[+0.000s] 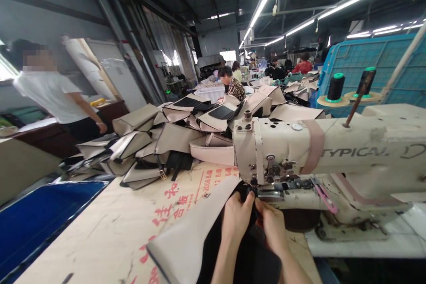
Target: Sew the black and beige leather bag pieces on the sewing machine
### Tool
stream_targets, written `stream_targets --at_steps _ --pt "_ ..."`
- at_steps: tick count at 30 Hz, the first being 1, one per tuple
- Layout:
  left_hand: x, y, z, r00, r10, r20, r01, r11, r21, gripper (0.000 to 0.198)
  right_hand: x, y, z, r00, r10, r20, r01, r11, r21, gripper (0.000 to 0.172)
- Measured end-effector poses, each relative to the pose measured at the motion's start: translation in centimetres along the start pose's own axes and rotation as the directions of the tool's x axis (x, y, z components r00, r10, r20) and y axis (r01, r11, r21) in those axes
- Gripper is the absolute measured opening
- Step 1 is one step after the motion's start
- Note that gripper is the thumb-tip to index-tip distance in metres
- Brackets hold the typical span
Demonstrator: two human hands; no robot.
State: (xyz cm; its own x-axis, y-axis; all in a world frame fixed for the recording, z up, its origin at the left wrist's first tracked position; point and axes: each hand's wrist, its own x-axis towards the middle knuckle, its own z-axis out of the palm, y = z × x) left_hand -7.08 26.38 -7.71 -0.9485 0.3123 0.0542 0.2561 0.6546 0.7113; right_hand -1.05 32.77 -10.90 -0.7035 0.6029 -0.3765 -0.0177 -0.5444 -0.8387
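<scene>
A cream industrial sewing machine (333, 155) stands right on the plywood worktable (109, 230). Behind it, thread spools (335, 86). A heap of beige bag pieces (173, 137) lies left, behind.

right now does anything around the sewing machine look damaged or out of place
Nothing looks damaged. The sewing machine has pink tape strips wrapped around its worn arm, and the finished bags behind it lie in a loose, tumbled heap.

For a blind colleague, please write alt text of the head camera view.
Left hand and right hand press a beige-and-black bag piece under a cream sewing machine. Finished bags are piled behind.
</scene>
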Motion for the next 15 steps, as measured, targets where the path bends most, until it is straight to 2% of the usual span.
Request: stream_targets --at_steps 8,13,15 --pt "0.5 -0.2 0.0 1.000 -0.001 0.023 0.001 1.000 0.003 0.040 0.7 0.6 -0.4 0.996 -0.091 0.006 0.091 0.989 -0.114 0.045" --pt "0.5 -0.2 0.0 1.000 -0.002 0.017 0.002 1.000 -0.004 0.040 1.2 0.7 -0.5 0.981 -0.165 0.099 0.184 0.951 -0.248 0.049" --pt "0.5 -0.2 0.0 1.000 -0.002 0.016 0.002 1.000 -0.004 0.040 1.2 0.1 -1.3 0.970 -0.180 0.165 0.224 0.924 -0.310 0.048"
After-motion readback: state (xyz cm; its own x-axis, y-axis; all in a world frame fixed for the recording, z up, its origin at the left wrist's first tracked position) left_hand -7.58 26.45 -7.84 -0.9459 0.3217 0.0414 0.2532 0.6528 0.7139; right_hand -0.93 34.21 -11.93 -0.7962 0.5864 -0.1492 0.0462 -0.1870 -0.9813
